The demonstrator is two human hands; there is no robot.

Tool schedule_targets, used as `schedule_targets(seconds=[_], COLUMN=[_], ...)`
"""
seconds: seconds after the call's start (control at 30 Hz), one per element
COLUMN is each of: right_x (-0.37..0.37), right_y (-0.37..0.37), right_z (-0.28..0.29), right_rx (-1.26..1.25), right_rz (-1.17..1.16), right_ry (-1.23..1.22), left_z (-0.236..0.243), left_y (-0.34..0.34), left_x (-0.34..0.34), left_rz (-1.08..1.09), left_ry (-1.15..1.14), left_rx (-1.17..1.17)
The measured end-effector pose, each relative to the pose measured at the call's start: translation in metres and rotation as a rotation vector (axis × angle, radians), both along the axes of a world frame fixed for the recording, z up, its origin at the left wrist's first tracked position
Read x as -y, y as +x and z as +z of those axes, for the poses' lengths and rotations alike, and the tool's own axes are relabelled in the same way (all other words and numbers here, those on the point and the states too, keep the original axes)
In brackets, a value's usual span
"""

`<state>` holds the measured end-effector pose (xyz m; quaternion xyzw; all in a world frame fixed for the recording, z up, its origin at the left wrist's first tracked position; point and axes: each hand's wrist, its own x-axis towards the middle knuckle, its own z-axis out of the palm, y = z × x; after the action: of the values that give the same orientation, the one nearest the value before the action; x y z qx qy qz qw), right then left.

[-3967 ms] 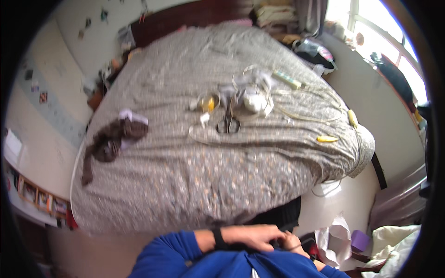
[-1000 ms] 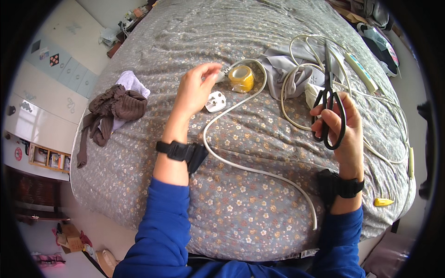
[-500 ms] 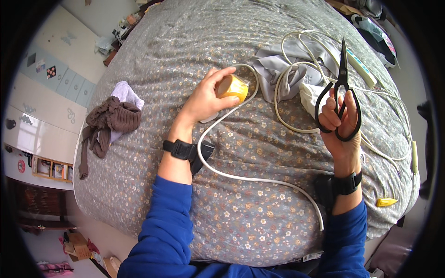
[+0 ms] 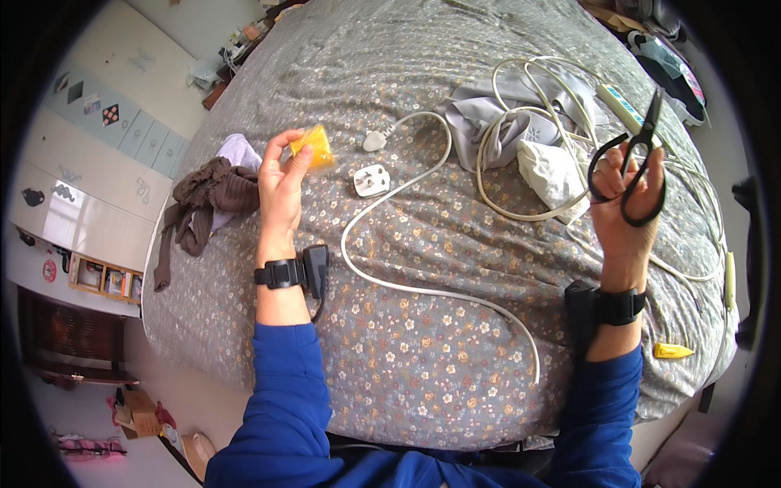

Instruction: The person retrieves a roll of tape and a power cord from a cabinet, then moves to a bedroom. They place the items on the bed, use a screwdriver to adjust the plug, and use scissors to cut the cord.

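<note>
My left hand [image 4: 281,183] is closed, thumb and fingers pinching a small yellow roll of tape [image 4: 313,149], which is slightly blurred. A pair of black-handled scissors [image 4: 649,134] is in my right hand [image 4: 625,203], with fingers through the loops and the blades pointing up, nearly together. Between my hands a white cable [image 4: 390,285] curves over the bedspread, from a white plug [image 4: 374,141] to a loose end near my right forearm. A separate white plug piece with dark slots [image 4: 372,180] lies just below that plug.
Coiled white cable [image 4: 482,175], a power strip [image 4: 622,107], grey cloth [image 4: 476,122] and white cloth [image 4: 549,173] lie toward the right of the flowered bedspread [image 4: 423,374]. Brown and lilac clothing [image 4: 207,195] sits at left. A small yellow tube [image 4: 672,350] is near the right edge.
My left hand has moved left with the yellow tape, away from the cable, uncovering the plug and plug piece. My right hand has shifted slightly right and the scissors tilt further right.
</note>
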<state>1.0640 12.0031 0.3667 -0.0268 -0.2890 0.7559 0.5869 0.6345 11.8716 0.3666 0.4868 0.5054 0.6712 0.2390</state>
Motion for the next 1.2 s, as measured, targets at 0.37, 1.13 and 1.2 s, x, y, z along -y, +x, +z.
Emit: schedule_targets(seconds=[0.37, 1.13, 1.2], right_x=[-0.001, 0.059, 0.073], right_y=[0.028, -0.019, -0.034], right_z=[0.012, 0.002, -0.002], right_rx=[-0.191, 1.459, 1.552], right_rz=[0.111, -0.204, -0.285], right_ry=[-0.001, 0.545, 0.747], left_z=[0.017, 0.004, 0.003], left_y=[0.051, 0.121, 0.119], left_x=[0.0, 0.003, 0.004], left_rz=[0.005, -0.669, -0.713], left_ry=[-0.187, -0.221, -0.154], left_rx=[-0.645, 0.579, 0.606])
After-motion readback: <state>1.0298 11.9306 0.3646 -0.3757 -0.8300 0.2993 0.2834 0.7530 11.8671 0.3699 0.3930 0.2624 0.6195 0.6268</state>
